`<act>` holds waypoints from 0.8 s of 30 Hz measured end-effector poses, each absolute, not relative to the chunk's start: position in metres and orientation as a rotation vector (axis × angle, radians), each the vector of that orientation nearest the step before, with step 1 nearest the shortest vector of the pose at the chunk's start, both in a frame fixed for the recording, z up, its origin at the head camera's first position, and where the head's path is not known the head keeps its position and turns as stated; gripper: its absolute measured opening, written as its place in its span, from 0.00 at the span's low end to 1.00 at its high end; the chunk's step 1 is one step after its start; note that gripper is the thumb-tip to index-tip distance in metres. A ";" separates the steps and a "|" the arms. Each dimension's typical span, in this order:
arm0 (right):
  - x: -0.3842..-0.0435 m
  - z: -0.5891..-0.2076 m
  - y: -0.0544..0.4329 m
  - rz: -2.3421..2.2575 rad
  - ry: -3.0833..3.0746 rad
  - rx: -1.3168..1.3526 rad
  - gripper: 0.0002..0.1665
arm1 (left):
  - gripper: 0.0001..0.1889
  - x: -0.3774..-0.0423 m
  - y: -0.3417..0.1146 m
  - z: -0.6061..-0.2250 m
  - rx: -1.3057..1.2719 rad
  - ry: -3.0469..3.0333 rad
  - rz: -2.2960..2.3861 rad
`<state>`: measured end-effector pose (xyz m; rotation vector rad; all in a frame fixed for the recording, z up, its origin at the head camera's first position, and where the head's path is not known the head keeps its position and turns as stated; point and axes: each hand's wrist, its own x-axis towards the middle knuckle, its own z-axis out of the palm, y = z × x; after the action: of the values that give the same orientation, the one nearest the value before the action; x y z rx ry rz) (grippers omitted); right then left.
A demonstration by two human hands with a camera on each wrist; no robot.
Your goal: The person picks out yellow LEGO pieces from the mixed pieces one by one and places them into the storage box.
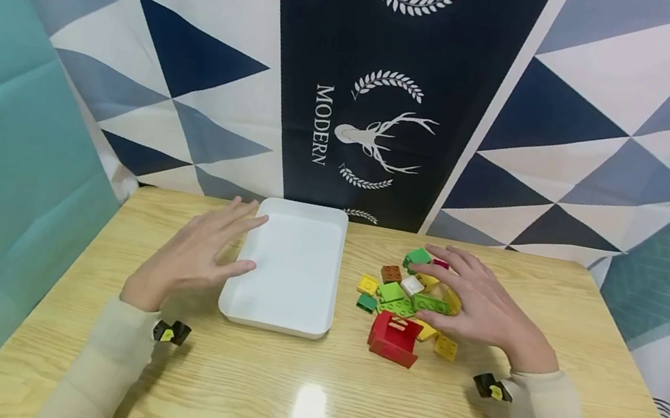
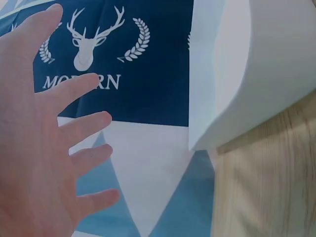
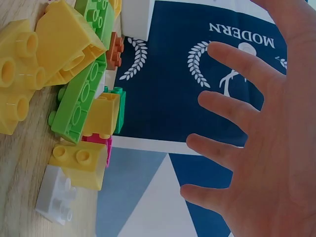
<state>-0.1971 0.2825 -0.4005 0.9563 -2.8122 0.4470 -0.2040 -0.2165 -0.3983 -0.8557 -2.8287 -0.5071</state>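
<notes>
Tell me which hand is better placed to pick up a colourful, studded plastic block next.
Probably the right hand: it is empty, fingers spread, close to the heaped blocks. The left hand, also empty, is by the white rectangular plastic tray, farther away.

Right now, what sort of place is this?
Probably a small indoor tabletop work booth, though the wider room isn't visible: a wooden table, patterned cloth close behind it, and toy blocks beside a white tray.

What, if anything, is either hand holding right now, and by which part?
Nothing is held. The left hand is near the white tray and the right hand near the toy blocks, fingers spread and nothing gripped.
</notes>
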 end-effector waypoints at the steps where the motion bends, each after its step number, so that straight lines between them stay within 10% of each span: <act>1: -0.197 -0.400 0.282 0.450 -2.815 0.954 0.41 | 0.42 -0.205 -0.218 -0.399 -0.843 -2.826 -0.515; 24: -0.199 -0.402 0.280 0.463 -2.824 0.960 0.42 | 0.40 -0.218 -0.236 -0.390 -0.504 -2.838 -0.771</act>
<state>-0.1986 0.2796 -0.4020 0.9597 -2.8241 0.4629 -0.2178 -0.2365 -0.3902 -0.5040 -2.8378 -0.7705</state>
